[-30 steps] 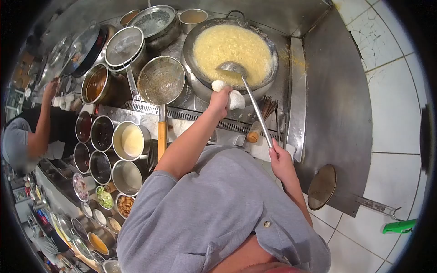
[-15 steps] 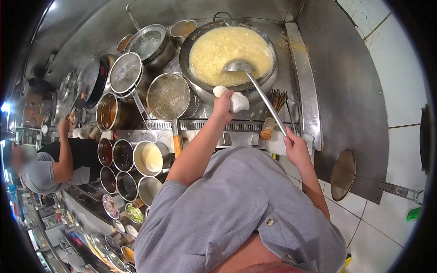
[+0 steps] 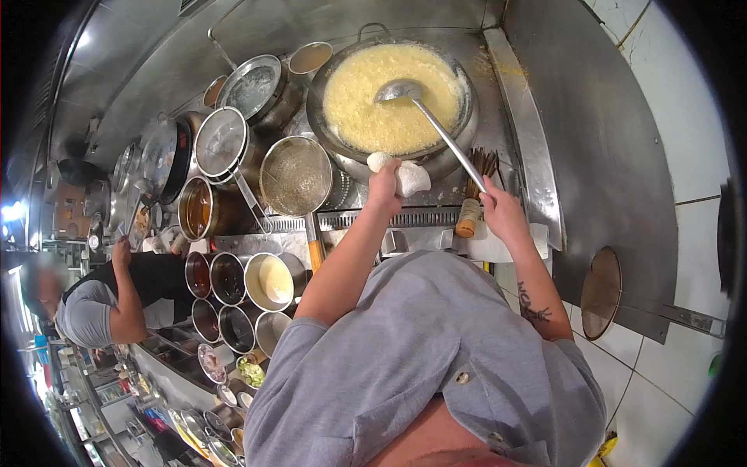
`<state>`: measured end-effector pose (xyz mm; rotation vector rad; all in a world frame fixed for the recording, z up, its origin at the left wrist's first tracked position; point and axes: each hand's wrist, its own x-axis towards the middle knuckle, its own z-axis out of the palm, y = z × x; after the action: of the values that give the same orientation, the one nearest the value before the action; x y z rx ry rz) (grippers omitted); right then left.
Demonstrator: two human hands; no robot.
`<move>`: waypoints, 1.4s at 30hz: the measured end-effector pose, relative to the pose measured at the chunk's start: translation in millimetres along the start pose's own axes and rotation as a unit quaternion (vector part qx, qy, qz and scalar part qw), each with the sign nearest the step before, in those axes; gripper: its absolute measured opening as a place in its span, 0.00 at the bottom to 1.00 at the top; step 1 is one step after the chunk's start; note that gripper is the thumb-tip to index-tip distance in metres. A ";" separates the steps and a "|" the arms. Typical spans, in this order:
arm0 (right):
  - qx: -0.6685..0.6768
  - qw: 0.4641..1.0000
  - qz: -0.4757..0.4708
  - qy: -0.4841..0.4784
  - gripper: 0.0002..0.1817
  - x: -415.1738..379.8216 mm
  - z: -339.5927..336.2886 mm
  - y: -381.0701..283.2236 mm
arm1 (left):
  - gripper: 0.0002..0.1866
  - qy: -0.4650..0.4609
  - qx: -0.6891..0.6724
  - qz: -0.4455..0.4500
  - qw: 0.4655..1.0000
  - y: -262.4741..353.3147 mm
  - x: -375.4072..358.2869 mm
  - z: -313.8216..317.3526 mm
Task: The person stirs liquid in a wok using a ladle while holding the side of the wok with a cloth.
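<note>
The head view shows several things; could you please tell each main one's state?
Wok: uncovered, holding foamy yellow mixture
Ladle: gripped by right hand, bowl inside wok
White cloth: bunched in left hand
Stick brush: unheld
Wooden-handled strainer: unheld
Pot of pale liquid: uncovered

Bright light, curved edges

Pale highlights run down the ladle (image 3: 437, 128) in my right hand (image 3: 504, 212); glare burns at the far left of my view, black swallows the corners, and the steel panel (image 3: 615, 156) bows outward
</note>
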<state>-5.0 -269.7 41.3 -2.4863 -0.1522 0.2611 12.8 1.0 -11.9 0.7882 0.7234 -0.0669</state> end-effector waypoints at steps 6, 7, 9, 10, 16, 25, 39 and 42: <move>-0.003 1.000 0.020 -0.002 0.23 28.8 2.0 -3.2 | 0.19 -0.001 -0.015 0.010 1.000 -3.1 6.2 -3.3; -0.005 1.000 0.030 -0.005 0.24 33.2 2.1 -5.3 | 0.19 0.000 -0.023 0.015 1.000 -3.4 5.6 -3.3; -0.007 1.000 0.021 0.000 0.24 45.1 5.2 -4.3 | 0.19 0.007 -0.016 0.012 1.000 -3.4 3.3 -2.1; -0.009 1.000 0.016 0.002 0.24 51.4 7.3 -3.4 | 0.19 0.011 -0.013 0.011 1.000 -2.2 1.3 -0.8; -0.052 0.998 -0.009 0.025 0.23 77.9 8.3 -10.6 | 0.20 -0.006 0.009 0.007 1.000 -1.6 1.6 -2.8; -0.066 0.997 -0.044 -0.007 0.24 92.0 14.3 -37.5 | 0.17 -0.016 -0.016 0.015 1.000 -4.2 3.8 -5.1; 0.025 0.998 -0.037 -0.037 0.25 30.3 6.4 -16.5 | 0.31 -0.113 -0.124 -0.056 0.984 -1.2 -79.5 -104.3; 0.042 0.998 -0.028 -0.044 0.25 15.2 6.2 -11.8 | 0.28 -0.150 -0.155 -0.066 0.974 -4.6 -97.7 -138.5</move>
<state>7.9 -254.1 41.3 -2.3840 -0.2430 0.3454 -141.8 70.2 -21.1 0.4182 0.4814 -0.1848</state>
